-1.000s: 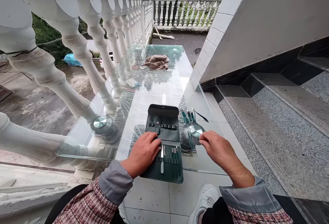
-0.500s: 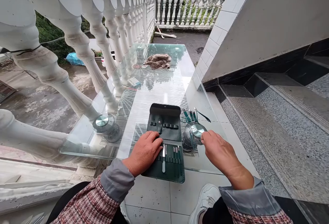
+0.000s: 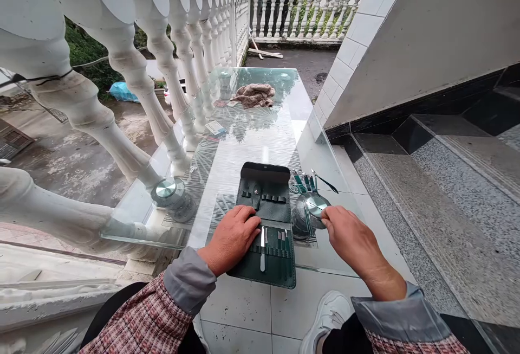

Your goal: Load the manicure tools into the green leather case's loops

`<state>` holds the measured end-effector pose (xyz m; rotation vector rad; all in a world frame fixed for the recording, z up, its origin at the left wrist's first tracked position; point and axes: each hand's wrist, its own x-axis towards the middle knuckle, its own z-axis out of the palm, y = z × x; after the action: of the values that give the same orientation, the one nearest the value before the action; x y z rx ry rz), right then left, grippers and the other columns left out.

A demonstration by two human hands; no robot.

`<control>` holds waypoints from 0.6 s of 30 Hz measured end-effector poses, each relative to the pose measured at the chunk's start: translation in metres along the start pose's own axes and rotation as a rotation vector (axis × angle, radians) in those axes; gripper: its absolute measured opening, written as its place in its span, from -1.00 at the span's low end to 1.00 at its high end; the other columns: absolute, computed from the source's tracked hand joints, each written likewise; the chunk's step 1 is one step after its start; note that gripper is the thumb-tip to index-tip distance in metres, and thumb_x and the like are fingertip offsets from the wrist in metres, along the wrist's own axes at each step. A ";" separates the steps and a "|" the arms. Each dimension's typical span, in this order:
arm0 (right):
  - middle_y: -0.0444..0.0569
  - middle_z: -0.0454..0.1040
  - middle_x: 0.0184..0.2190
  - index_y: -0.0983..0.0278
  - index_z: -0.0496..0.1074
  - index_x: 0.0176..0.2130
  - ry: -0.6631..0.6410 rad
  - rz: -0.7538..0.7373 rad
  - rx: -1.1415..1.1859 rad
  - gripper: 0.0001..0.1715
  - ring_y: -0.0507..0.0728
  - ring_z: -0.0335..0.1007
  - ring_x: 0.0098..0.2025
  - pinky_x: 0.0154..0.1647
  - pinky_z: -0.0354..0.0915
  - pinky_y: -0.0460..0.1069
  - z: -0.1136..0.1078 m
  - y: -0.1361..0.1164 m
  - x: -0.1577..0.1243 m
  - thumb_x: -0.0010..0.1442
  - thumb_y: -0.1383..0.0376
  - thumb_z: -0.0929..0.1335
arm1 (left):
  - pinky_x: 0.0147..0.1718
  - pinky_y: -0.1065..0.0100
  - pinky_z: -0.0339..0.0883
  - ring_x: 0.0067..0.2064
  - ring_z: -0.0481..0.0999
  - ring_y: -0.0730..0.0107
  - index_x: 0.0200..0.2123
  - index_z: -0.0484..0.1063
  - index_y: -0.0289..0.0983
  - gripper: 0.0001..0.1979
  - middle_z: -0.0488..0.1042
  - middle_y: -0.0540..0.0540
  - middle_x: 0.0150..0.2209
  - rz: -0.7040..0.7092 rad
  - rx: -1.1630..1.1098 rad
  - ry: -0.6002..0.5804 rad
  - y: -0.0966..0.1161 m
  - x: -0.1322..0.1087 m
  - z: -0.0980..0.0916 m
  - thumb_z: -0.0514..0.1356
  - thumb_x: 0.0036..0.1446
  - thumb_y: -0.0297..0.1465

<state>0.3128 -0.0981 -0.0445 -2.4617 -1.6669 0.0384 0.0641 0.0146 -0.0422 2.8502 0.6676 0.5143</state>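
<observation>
A dark green manicure case [image 3: 260, 278] lies unfolded on the glass table, with elastic loops in both halves. Its lower half holds a silver nail file [image 3: 262, 251] and several slim dark-handled tools [image 3: 283, 241]. My left hand [image 3: 233, 235] lies across the case's left side, fingers stretched over it. To the right of the case, my right hand [image 3: 351, 240] is closed in a pinch on a thin metal tool [image 3: 316, 205], its grasped end hidden by the fingers. Nail clippers [image 3: 300, 182] and a green-handled nipper-like tool [image 3: 325, 181] lie just beyond, with slim tools [image 3: 307, 221] nearer.
The glass table [image 3: 280, 132] stands on round metal-capped supports [image 3: 166, 187]. Farther along it are a small box [image 3: 215, 128] and a crumpled brown cloth [image 3: 254, 95]. A white balustrade [image 3: 134, 72] borders the left, stone steps [image 3: 406, 180] the right.
The whole view has shifted slightly, moving the scene a little to the right. Both hands keep nearly the same places relative to the case and tools.
</observation>
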 end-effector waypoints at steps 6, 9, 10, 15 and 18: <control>-0.03 0.37 -0.32 0.23 0.32 -0.30 0.133 0.103 0.019 -0.90 0.15 0.24 -0.23 -0.31 0.12 -0.02 -0.002 0.009 0.008 0.20 0.32 0.22 | -0.14 0.18 0.34 -0.13 0.34 0.24 -0.22 0.36 -0.27 -0.91 0.36 -0.14 -0.14 -0.007 -0.006 -0.018 0.000 0.000 0.000 0.09 0.20 -0.45; -0.01 0.36 -0.33 0.24 0.34 -0.32 0.122 0.089 0.001 -0.88 0.16 0.23 -0.23 -0.30 0.13 -0.01 0.001 0.010 0.011 0.19 0.30 0.23 | -0.14 0.19 0.34 -0.13 0.34 0.24 -0.22 0.36 -0.27 -0.91 0.36 -0.14 -0.15 0.005 0.005 -0.018 0.000 0.000 -0.001 0.09 0.20 -0.45; -0.01 0.36 -0.34 0.24 0.34 -0.32 0.114 0.084 0.002 -0.88 0.16 0.22 -0.24 -0.31 0.13 -0.01 0.003 0.009 0.011 0.19 0.29 0.23 | -0.14 0.18 0.34 -0.13 0.34 0.24 -0.22 0.36 -0.27 -0.91 0.35 -0.14 -0.15 0.009 0.008 -0.018 0.001 0.000 -0.001 0.09 0.20 -0.45; -0.01 0.34 -0.35 0.23 0.34 -0.37 0.091 0.085 0.027 -0.83 0.15 0.21 -0.25 -0.35 0.11 -0.01 0.006 0.008 0.014 0.20 0.30 0.20 | -0.14 0.19 0.34 -0.14 0.33 0.23 -0.23 0.35 -0.28 -0.92 0.36 -0.14 -0.15 0.017 0.019 -0.025 0.001 0.000 -0.001 0.11 0.19 -0.46; -0.04 0.33 -0.37 0.22 0.33 -0.40 0.103 0.072 0.061 -0.85 0.14 0.21 -0.27 -0.35 0.10 -0.02 0.005 0.007 0.012 0.17 0.29 0.21 | -0.14 0.18 0.34 -0.14 0.33 0.23 -0.23 0.35 -0.29 -0.92 0.35 -0.15 -0.16 0.026 0.023 -0.020 0.000 0.000 -0.001 0.11 0.19 -0.46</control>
<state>0.3229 -0.0883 -0.0494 -2.4342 -1.5127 -0.0270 0.0640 0.0143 -0.0410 2.8847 0.6383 0.4840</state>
